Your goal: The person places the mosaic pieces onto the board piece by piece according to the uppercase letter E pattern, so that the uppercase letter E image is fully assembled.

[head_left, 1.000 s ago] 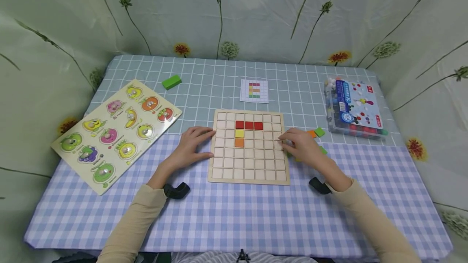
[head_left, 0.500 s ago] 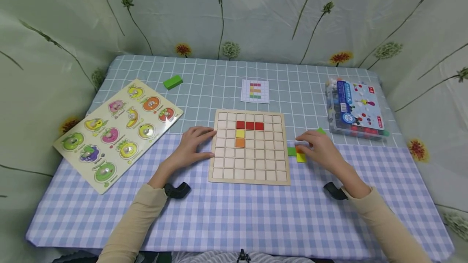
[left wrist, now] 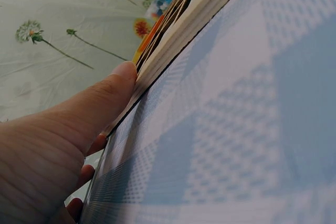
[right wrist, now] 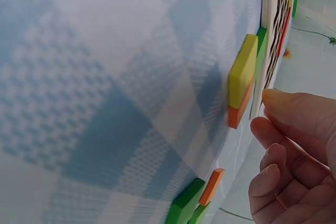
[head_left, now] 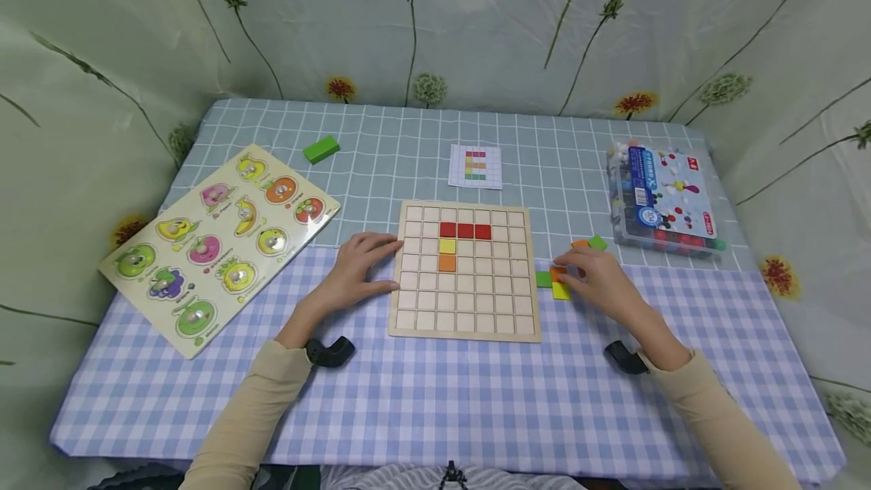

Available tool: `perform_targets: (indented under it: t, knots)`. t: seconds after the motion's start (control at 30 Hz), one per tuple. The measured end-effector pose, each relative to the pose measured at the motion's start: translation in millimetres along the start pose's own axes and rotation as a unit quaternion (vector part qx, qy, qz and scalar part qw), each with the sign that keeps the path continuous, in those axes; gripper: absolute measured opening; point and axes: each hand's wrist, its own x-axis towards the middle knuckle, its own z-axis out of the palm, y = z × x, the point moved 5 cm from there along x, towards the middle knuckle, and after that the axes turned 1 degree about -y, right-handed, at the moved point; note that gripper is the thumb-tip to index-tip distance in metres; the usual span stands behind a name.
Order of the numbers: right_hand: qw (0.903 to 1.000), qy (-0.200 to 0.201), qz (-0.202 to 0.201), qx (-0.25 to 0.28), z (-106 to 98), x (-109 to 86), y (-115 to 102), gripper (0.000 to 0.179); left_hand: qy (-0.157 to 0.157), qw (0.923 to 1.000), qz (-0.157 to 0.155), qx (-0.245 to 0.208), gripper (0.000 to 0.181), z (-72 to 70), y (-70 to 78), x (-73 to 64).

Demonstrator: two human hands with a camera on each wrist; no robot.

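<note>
A wooden grid board [head_left: 469, 301] lies flat, with a row of red tiles [head_left: 466, 231] and, below their left end, a yellow tile [head_left: 447, 246] above an orange one [head_left: 447, 263]. My left hand [head_left: 350, 274] rests against the board's left edge; its thumb [left wrist: 118, 85] touches the side. My right hand [head_left: 599, 282] hovers right of the board with loosely bent fingers and nothing between them. Its fingertips are right by a loose orange tile [right wrist: 241, 106], beside a loose yellow tile [head_left: 561, 292] and a green tile [head_left: 543, 279] at the board's edge.
More loose tiles, including a green one [head_left: 598, 243], lie behind the right hand. A printed pattern card [head_left: 493, 176] is beyond the board. A fruit puzzle [head_left: 224, 233] lies left, a green block [head_left: 321, 149] behind it, and a clear plastic box [head_left: 680, 191] at back right.
The right hand has moved right, from the board's right edge to the loose tiles, uncovering the green and yellow ones. The left hand stays at the board's left edge.
</note>
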Motion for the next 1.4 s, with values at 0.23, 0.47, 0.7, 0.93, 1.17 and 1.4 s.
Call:
perform_targets:
  t: [0.23,0.47,0.7,0.93,1.17,1.4]
  knots:
    - [0.9992,-0.034,0.018,0.009,4,-1.0,5,0.016,-0.006,0.9999,-0.011,0.004,0.07,2.4,-2.9,-1.1]
    - [0.9962,-0.075,0.043,0.008,5,3.5,12,0.019,-0.003,0.9999,-0.012,-0.002,0.07,2.1,-2.3,-2.7]
    - [0.9974,-0.066,0.023,-0.018,7,6.7,13,0.017,-0.005,0.9999,-0.011,-0.006,0.07,2.7,-2.3,-3.4]
    - [0.994,-0.089,0.035,-0.053,7,10.0,12,0.018,-0.005,0.9999,-0.01,-0.004,0.07,3.0,-1.8,-3.1]
    - [0.9955,-0.074,0.021,-0.056,-4,18.8,5,0.018,-0.007,0.9999,-0.012,-0.006,0.07,2.5,-1.7,-1.3]
    - [0.9976,-0.051,-0.005,-0.045,-5,33.7,-9,0.018,-0.008,0.9999,-0.014,-0.003,0.07,1.6,-2.0,0.0]
